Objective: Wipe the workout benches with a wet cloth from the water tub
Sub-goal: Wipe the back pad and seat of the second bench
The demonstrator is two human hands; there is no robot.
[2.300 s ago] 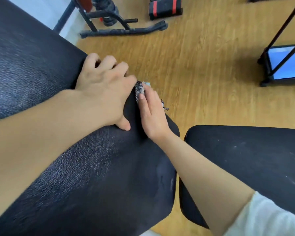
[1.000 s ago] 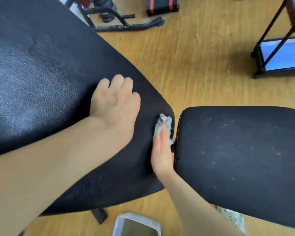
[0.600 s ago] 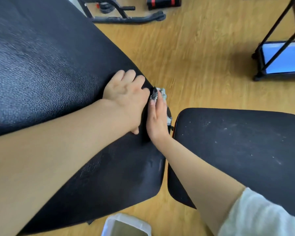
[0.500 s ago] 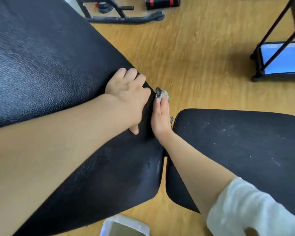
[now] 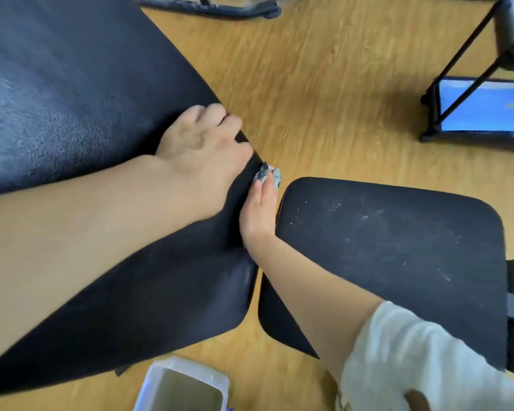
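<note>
The black back pad [image 5: 72, 108] of the bench fills the left side, and its black seat pad [image 5: 398, 247], speckled with white dust, lies at the right. My left hand [image 5: 202, 143] rests on the back pad with its fingers curled over the pad's right edge. My right hand [image 5: 260, 209] has straight fingers and presses a checked grey cloth [image 5: 268, 172] against that same edge, in the gap between the two pads. Only the cloth's tip shows past my fingertips. The water tub [image 5: 187, 384] stands on the floor below the pads.
The floor [image 5: 324, 84] is wood. A black frame foot [image 5: 220, 10] lies at the top. At the right stands a black stand with diagonal bars [image 5: 463, 57] over a blue tray [image 5: 484, 111]. My white sleeve [image 5: 413, 360] covers the lower right corner.
My right hand has rubbed the cloth back and forth along the back pad's edge, lately sliding slightly down toward the pad's lower end. My left hand has kept its hold on the edge.
</note>
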